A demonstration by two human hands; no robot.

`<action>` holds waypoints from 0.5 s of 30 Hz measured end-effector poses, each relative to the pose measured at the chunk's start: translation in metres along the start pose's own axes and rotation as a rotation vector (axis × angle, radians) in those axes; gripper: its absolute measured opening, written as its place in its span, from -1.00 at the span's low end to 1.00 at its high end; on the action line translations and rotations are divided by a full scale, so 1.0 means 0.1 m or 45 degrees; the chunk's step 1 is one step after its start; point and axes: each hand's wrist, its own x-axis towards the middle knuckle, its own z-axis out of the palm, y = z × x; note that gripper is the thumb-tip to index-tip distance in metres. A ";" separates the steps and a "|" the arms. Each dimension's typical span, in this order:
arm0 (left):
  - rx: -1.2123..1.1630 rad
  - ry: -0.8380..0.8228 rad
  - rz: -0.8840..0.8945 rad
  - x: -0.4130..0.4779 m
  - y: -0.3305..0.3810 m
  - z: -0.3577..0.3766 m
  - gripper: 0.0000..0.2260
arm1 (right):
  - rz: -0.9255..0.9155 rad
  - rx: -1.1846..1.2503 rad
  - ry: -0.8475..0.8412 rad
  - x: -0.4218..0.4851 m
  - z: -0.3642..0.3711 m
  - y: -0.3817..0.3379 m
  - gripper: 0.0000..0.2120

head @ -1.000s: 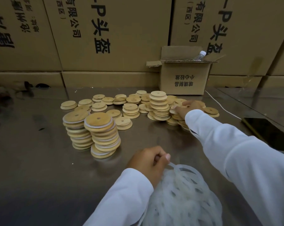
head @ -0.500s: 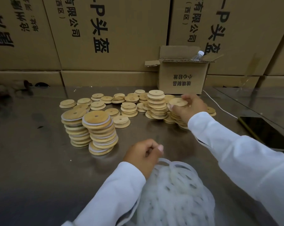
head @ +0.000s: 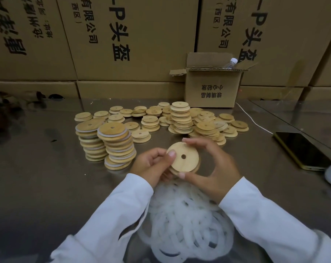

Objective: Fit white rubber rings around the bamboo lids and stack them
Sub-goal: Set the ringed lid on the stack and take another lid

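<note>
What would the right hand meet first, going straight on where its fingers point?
Fingers of the right hand point left round the bamboo lid, so probably the left hand gripping its other edge.

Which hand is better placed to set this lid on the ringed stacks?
Left, probably: left hand and right hand both hold the bamboo lid, but the ringed stacks stand nearer the left.

I am wearing the wide-angle camera on my head, and it is looking forward and down across the dull grey metal tabletop (head: 37,186). It is sitting close above my left hand (head: 151,166) and right hand (head: 216,168), which are holding the round pale bamboo lid (head: 183,158) near the view's centre. The tall brown printed cardboard cartons (head: 160,25) are filling the far side, leaning at the left and right edges.
</note>
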 end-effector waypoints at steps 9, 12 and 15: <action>-0.013 0.122 0.032 0.05 -0.01 -0.04 -0.91 | 0.126 0.005 -0.025 0.04 -0.21 0.11 -0.67; -0.060 0.102 -0.003 0.07 -0.02 -0.04 -0.90 | 0.293 -0.162 -0.314 0.03 -0.27 0.22 -0.85; -0.070 0.041 -0.037 0.07 -0.03 -0.04 -0.93 | 0.366 -0.239 -0.479 0.02 -0.26 0.30 -0.91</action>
